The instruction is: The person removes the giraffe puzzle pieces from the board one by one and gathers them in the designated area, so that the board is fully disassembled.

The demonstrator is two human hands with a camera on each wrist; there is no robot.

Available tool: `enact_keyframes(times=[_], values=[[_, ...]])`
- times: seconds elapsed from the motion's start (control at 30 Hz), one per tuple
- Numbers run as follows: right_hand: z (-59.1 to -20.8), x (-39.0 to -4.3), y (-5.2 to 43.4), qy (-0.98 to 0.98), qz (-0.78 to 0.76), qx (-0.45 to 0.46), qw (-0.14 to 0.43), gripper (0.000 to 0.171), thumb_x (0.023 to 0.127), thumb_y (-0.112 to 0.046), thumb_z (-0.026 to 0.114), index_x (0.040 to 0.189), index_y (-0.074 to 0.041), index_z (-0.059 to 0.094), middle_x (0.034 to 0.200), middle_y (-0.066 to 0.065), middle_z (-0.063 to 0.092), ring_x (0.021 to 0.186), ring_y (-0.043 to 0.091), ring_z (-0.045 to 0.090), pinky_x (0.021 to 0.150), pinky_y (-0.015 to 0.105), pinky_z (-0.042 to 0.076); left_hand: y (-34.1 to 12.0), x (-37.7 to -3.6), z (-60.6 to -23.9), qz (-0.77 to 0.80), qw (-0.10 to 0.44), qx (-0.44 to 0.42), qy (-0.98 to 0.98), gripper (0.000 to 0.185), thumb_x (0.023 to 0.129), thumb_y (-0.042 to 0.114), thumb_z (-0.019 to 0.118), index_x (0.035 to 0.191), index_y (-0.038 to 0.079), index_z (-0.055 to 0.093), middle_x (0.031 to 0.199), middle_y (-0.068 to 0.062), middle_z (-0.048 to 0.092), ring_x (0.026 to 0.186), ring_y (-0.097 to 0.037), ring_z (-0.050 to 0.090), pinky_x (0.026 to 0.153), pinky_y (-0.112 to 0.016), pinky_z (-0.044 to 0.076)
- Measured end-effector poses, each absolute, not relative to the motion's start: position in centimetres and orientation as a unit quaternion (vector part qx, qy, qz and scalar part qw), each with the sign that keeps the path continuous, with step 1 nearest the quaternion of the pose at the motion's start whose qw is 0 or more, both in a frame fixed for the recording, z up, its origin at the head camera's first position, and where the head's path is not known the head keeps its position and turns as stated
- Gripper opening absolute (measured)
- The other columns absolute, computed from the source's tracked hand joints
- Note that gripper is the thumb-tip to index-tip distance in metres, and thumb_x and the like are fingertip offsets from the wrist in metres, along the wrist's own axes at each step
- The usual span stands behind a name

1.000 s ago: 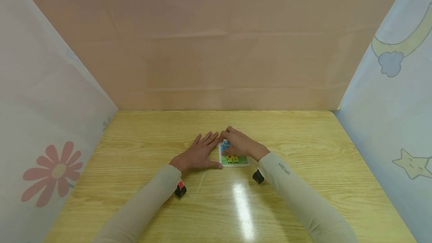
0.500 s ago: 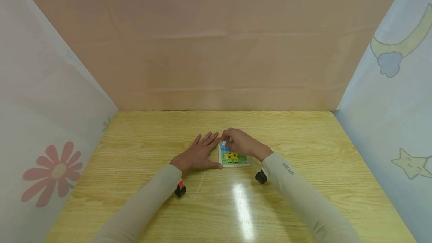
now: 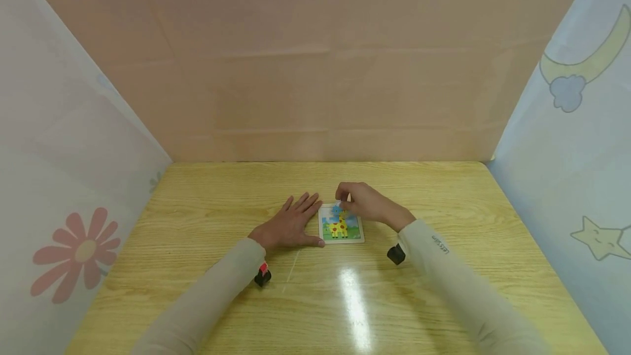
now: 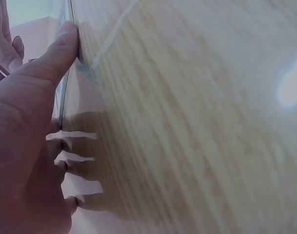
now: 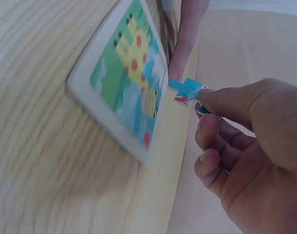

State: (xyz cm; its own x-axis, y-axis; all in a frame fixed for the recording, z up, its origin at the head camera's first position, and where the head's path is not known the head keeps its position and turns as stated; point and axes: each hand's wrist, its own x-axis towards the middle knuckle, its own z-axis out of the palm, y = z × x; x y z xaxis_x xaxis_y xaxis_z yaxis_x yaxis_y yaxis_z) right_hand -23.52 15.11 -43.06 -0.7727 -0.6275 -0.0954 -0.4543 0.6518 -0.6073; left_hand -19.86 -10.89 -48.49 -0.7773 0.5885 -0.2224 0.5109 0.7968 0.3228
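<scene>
A small giraffe jigsaw puzzle [image 3: 340, 229] in a pale tray lies on the table. Its upper left shows a bare white gap in the head view. My right hand [image 3: 368, 202] is just above the puzzle's top edge, pinching a blue puzzle piece [image 5: 188, 90] between thumb and index finger. That piece has a small red and white print and hangs clear of the tray in the right wrist view. My left hand [image 3: 290, 225] lies flat, fingers spread, at the tray's left side. Its thumb [image 4: 58, 52] touches the tray's near left corner.
The wooden table [image 3: 222, 190] carries the puzzle near its middle. A tan panel [image 3: 325, 92] rises behind it, and patterned walls stand at left [image 3: 79, 152] and right [image 3: 567, 179]. A light glare [image 3: 356, 311] shows on the wood nearer the body.
The right hand has lifted the blue puzzle piece out of the upper left of the puzzle and moved it to the right. The left hand has stayed in place.
</scene>
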Motion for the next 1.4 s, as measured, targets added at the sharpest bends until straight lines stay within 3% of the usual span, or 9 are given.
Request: enact_keyframes(times=[0.5,1.17,1.4], values=[[-42.2,-23.9,20.7,0.911,-0.278,-0.257,0.162,0.004,0.105,-0.007,0.066,0.109,-0.006,0.067,0.101,0.010,0.071,0.073,0.015,0.054,0.065,0.027,0.046,-10.5,-19.8,-47.3,0.100,0.173,0.295,0.934,0.109,0.095,0.075,0.062,0.173,0.016,0.016,0.183,-0.004,0.005,0.171,-0.031,0.003,0.136,-0.064,0.009],[-44.7,-25.3,22.5,0.916,-0.264,-0.239,0.183,0.007,0.104,-0.004,0.063,0.108,-0.006,0.069,0.103,0.011,0.072,0.084,0.018,0.061,0.074,0.032,0.051,-10.3,-19.8,-47.0,0.114,0.202,0.288,0.929,0.110,0.096,0.073,0.063,0.174,0.016,0.012,0.183,-0.004,-0.001,0.171,-0.030,-0.002,0.136,-0.063,0.004],[-44.6,-25.3,22.7,0.922,-0.251,-0.240,0.171,0.014,0.103,-0.003,0.062,0.113,-0.002,0.071,0.114,0.016,0.071,0.096,0.024,0.066,0.082,0.038,0.057,-10.2,-20.0,-47.3,0.112,0.198,0.287,0.930,0.109,0.095,0.074,0.063,0.174,0.017,0.012,0.183,-0.003,0.000,0.171,-0.030,-0.001,0.136,-0.063,0.004]])
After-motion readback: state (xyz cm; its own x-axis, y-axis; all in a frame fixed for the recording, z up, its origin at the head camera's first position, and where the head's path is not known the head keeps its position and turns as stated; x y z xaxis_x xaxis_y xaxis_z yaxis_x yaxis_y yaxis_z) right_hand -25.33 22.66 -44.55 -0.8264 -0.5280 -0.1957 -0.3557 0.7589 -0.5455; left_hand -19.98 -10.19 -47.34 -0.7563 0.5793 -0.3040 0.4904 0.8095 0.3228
